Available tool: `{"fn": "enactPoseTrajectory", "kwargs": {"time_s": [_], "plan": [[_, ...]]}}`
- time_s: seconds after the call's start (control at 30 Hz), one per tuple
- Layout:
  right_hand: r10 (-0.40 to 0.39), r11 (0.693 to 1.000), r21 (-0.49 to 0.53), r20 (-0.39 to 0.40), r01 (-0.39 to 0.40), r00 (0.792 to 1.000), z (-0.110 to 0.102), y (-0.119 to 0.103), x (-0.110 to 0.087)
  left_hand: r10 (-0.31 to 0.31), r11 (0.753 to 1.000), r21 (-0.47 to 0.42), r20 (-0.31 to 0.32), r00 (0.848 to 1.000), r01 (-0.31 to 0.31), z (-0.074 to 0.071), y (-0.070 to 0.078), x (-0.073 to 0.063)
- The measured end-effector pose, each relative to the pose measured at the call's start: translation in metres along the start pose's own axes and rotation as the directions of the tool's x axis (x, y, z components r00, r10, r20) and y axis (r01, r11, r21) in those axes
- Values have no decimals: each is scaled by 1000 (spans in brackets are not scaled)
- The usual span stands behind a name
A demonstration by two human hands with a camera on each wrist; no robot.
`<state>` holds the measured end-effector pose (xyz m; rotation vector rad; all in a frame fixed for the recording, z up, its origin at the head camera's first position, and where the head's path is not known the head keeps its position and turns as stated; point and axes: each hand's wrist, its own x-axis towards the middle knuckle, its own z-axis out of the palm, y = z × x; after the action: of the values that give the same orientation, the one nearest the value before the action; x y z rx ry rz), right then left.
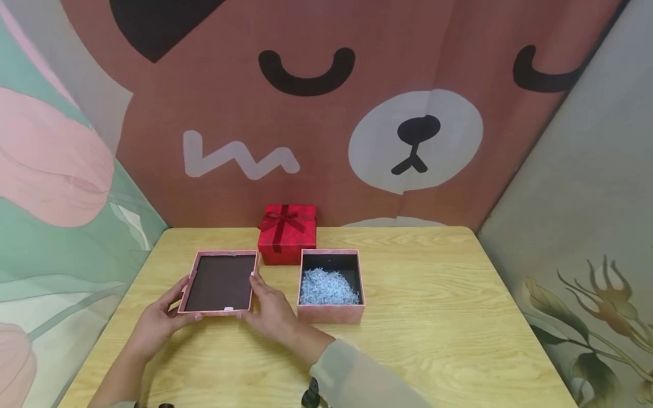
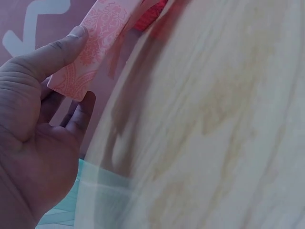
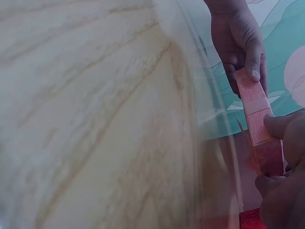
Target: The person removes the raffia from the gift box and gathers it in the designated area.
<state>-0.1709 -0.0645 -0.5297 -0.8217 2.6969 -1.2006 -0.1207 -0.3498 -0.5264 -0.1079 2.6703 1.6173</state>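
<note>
Both hands hold a pink patterned box lid [image 1: 219,283], its dark inside facing up toward the head camera. My left hand [image 1: 158,320] grips the left side, thumb along the near edge. On the right side, my right hand [image 1: 270,309] pinches the near corner. The left wrist view shows the lid's side wall [image 2: 95,50] raised over the table, with a pink ribbon hanging below. Just right of the lid stands an open pink box [image 1: 330,314] with a dark interior, partly filled with light blue shredded paper [image 1: 326,286].
Behind the open box, a red gift box [image 1: 270,256] with a dark red bow sits near the back of the wood-grain table [image 1: 433,317]. A printed bear backdrop [image 1: 234,102] rises at the table's back edge. A small black object [image 1: 310,395] lies near the front edge.
</note>
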Motion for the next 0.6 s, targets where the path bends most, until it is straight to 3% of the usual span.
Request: {"fn": "enactPoseTrajectory", "kwargs": {"time_s": [0.23,0.6], "plan": [[46,998,-32,32,-45,998,7,6,8,-54,998,-28,34,998,55,3,-9,7],[70,996,-48,22,-69,997,18,13,23,-92,991,105,44,995,87,7,-13,25]]}}
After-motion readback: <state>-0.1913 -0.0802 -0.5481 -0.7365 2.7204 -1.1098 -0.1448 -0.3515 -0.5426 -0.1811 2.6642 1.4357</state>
